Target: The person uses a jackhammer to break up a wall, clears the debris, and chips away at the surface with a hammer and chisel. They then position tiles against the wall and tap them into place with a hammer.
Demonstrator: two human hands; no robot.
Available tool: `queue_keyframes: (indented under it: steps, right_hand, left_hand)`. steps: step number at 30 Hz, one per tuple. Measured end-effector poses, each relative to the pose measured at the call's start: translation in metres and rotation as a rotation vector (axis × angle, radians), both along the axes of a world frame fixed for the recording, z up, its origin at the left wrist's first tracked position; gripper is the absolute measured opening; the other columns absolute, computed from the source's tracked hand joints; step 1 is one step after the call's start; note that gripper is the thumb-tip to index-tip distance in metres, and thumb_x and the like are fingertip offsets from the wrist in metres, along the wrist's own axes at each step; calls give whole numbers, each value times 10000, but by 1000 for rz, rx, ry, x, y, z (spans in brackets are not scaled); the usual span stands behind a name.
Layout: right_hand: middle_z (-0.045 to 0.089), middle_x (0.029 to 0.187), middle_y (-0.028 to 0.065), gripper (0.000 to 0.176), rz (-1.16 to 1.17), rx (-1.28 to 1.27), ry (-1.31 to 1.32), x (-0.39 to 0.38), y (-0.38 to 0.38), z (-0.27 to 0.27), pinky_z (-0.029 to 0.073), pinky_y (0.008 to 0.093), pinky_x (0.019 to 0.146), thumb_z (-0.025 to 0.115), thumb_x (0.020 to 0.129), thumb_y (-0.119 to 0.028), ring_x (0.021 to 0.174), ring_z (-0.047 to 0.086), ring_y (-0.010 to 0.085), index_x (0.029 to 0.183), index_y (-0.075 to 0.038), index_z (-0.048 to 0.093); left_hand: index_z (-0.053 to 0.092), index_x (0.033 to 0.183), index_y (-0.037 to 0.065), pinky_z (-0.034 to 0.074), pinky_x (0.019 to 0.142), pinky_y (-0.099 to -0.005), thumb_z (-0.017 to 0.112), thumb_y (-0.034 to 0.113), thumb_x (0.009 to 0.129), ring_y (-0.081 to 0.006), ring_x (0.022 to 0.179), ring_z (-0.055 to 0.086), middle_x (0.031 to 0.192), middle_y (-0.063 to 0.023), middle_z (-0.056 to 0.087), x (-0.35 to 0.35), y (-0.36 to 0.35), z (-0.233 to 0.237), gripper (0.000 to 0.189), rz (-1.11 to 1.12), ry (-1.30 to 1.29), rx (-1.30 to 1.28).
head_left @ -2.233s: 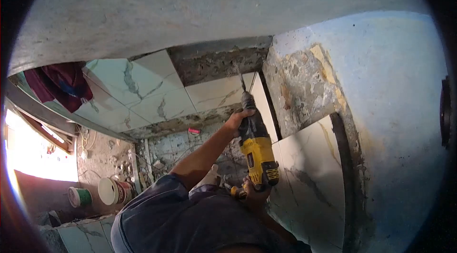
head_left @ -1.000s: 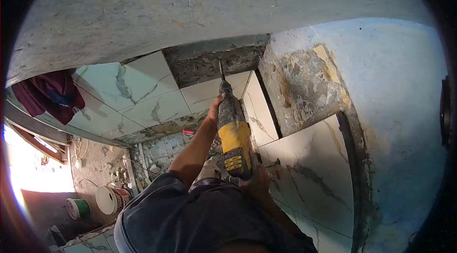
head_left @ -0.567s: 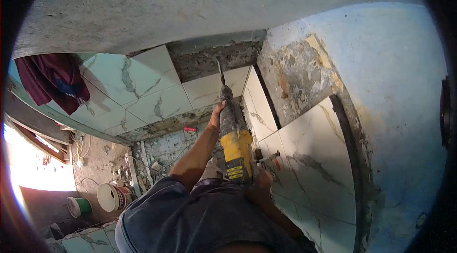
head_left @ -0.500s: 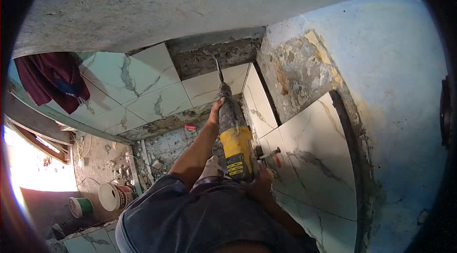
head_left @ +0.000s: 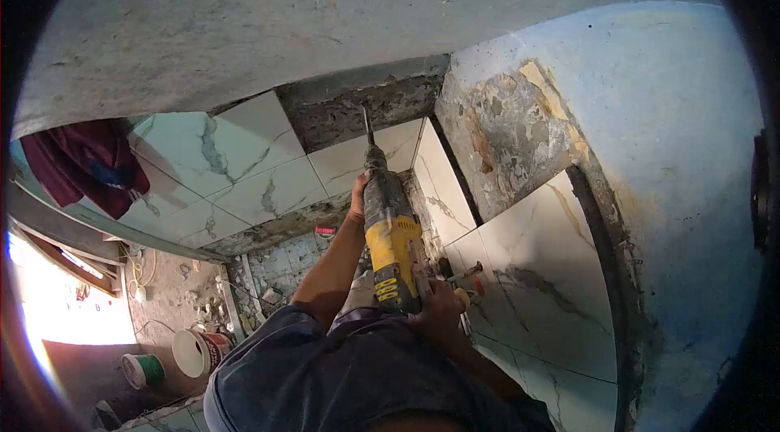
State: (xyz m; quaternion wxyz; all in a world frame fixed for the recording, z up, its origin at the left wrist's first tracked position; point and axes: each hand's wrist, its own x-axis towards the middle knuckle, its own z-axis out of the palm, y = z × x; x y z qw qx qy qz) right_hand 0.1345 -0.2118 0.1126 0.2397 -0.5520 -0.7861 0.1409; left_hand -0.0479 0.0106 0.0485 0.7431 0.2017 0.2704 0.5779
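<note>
A dusty yellow and black demolition hammer is held in front of my body, pointing up at the wall. My left hand wraps round its dark front housing, just below the chuck. At the rear, my right hand is closed around the handle, its fingers partly hidden by the tool. The metal chisel bit reaches a rough strip of bare mortar between the wall tiles and the smooth wall above; its tip appears to touch it. Marbled white tiles lie right behind the bit.
A tap-like fitting sticks out of the tiled right wall near my right hand. A maroon cloth hangs at the left. Below stand a white bucket and a green-and-white bucket, with rubble around. A red item lies low by the wall.
The hammer and both hands have shifted slightly left and up in view, with the bit tip staying on the mortar strip. My grip looks the same.
</note>
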Motion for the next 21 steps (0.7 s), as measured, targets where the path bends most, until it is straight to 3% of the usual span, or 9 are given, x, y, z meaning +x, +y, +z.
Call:
queue_keyframes:
  steps: [5, 9, 13, 15, 19, 21]
  right_hand:
    - [534, 965, 169, 857, -29, -67, -36, -4, 9, 5, 473, 446, 728, 733, 599, -260, 880, 547, 341, 1353, -81, 365]
    - [544, 962, 165, 876, -59, -61, -9, -8, 21, 11, 474, 443, 732, 751, 575, -244, 865, 561, 339, 1346, -73, 371]
    - [543, 960, 166, 850, -61, -100, 27, -11, 31, 30, 470, 444, 746, 760, 564, -233, 898, 558, 340, 1314, -60, 399]
    - [546, 974, 181, 891, -76, -215, -21, -14, 34, 47, 474, 462, 743, 750, 624, -204, 914, 551, 355, 1379, -60, 300]
    - [537, 978, 191, 871, -96, -249, -53, -14, 32, 49, 460, 464, 785, 748, 634, -184, 942, 542, 366, 1365, -31, 301]
    - [530, 1010, 209, 844, -34, -139, 96, -9, 23, 33, 450, 463, 814, 749, 634, -147, 972, 530, 380, 1347, -22, 314]
  left_hand:
    - [547, 1029, 13, 526, 718, -404, 630, 416, 761, -266, 766, 617, 885, -134, 619, 0, 1, 16, 492, -38, -70, 59]
    - [556, 1011, 20, 525, 711, -412, 634, 407, 753, -265, 747, 612, 863, -136, 615, 0, 22, -6, 471, 30, -120, 28]
    - [561, 994, 32, 522, 712, -417, 633, 432, 737, -276, 758, 604, 867, -153, 609, 0, 25, 15, 481, -78, -143, -34]
    - [561, 995, 32, 520, 715, -420, 629, 451, 730, -281, 766, 603, 877, -160, 609, 1, 20, 30, 501, -107, -136, -5]
    - [562, 1004, 25, 514, 725, -437, 614, 505, 710, -288, 799, 608, 898, -160, 616, 2, 19, 29, 565, -125, -104, -23]
    - [560, 1012, 26, 514, 731, -436, 612, 501, 723, -285, 813, 608, 901, -161, 616, 1, 15, 19, 558, -214, -189, -43]
